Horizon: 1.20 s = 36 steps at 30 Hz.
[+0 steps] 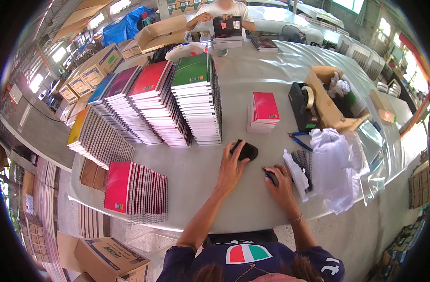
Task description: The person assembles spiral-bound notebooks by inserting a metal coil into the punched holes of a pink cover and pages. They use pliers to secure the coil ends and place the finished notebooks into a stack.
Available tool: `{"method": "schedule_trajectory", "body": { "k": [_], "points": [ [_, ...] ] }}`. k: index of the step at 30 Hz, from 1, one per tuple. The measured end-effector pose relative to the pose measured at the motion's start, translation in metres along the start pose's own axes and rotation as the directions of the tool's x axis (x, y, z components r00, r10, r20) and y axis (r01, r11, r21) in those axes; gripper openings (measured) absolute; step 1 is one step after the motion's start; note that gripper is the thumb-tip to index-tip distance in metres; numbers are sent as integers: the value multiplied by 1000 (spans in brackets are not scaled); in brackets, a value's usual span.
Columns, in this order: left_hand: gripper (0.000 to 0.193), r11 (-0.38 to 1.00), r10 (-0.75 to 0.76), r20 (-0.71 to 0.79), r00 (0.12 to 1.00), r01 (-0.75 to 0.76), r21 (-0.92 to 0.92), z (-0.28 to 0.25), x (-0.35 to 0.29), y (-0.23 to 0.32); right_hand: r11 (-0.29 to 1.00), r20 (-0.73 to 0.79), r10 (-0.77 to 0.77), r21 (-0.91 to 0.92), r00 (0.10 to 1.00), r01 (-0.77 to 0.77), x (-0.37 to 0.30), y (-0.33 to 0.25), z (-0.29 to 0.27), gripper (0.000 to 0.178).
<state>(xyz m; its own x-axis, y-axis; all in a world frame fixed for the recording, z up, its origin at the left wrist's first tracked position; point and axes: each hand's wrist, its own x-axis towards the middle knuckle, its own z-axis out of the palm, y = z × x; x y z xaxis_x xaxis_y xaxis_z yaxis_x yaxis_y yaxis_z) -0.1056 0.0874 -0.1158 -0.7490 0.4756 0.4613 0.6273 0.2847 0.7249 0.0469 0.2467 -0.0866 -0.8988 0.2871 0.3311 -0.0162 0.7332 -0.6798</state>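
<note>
1. Black and flat, a small oval object [245, 151] lies on the grey table [252, 80], and the left hand [231, 167] is laid over its near edge with fingers spread, resting on it rather than closed around it.
2. A second small dark object [270, 177] is covered by the right hand [283, 181]; whether the fingers are clamped on it cannot be told.
3. Both objects are kept close to the table's near edge, within easy reach.
4. Spiral notebooks [196, 98] are stacked in leaning rows to the left, apparently sorted by cover colour.
5. A short pink stack [263, 112] stands apart, just beyond the hands.
6. A tape dispenser [303, 105] and crumpled white wrapping [335, 164] are set to the right.
</note>
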Motion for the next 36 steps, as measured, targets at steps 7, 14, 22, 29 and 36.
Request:
{"method": "schedule_trajectory", "body": {
  "k": [7,14,22,29,36],
  "points": [
    [74,979,14,-209,978,29,201,0,-4,-7,991,-35,-89,-104,995,85,-5,14,11,35],
    [77,995,-48,-224,973,65,73,-2,-7,-22,967,66,-221,-113,973,228,36,-8,9,39],
    [74,999,-38,-324,945,42,7,1,-8,-24,997,-338,77,26,938,-72,182,68,-1,37],
    [75,984,-164,-276,947,135,-118,2,-3,-33,781,-230,493,542,839,-310,232,104,-2,36],
    [78,988,-147,-283,948,129,-80,3,-4,-31,647,150,502,588,852,-485,232,106,-4,36]
  ]
}}
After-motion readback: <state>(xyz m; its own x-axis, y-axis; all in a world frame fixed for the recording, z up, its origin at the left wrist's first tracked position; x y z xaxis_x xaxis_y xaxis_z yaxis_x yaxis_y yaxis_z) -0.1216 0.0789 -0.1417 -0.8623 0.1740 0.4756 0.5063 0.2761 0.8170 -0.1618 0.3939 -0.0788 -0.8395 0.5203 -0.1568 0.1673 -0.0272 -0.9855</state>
